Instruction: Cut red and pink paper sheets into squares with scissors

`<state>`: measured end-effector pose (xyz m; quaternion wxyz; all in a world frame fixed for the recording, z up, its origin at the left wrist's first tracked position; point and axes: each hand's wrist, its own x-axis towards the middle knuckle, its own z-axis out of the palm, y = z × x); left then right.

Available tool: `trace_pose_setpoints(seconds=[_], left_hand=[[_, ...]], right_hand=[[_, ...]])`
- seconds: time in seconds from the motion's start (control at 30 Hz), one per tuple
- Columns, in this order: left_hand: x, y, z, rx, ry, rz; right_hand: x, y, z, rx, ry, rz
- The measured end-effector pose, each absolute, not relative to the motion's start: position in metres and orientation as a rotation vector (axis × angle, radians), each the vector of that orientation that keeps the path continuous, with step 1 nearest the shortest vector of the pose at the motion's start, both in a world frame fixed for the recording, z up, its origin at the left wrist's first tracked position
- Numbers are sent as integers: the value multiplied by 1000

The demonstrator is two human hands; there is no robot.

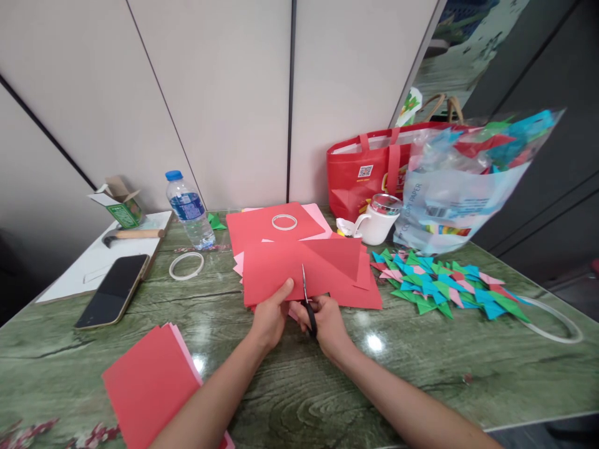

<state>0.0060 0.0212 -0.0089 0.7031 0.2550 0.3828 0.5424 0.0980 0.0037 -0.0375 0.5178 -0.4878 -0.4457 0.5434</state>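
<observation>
My left hand (270,317) pinches the near edge of a red paper sheet (274,268), thumb on top. My right hand (327,323) grips black-handled scissors (306,304), whose blades point away from me and stand in the sheet's near edge. The sheet is held a little above the green table (421,362), over a pile of red and pink sheets (276,227) with a white ring (284,222) lying on it.
A second red and pink stack (150,380) lies near left. Phone (113,290), white tape ring (186,265), water bottle (189,211), hammer (133,234) and small box (119,204) at left. Mug (378,219), red bag (369,171), plastic bag (463,187) and folded paper pieces (444,284) at right.
</observation>
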Motion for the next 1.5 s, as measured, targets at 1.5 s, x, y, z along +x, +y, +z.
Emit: trace_pose_setpoints(seconds=[1.5], left_hand=[[-3,26,-20,1423,1369,1226]], right_hand=[[129,31,-33,-1179,-810,771]])
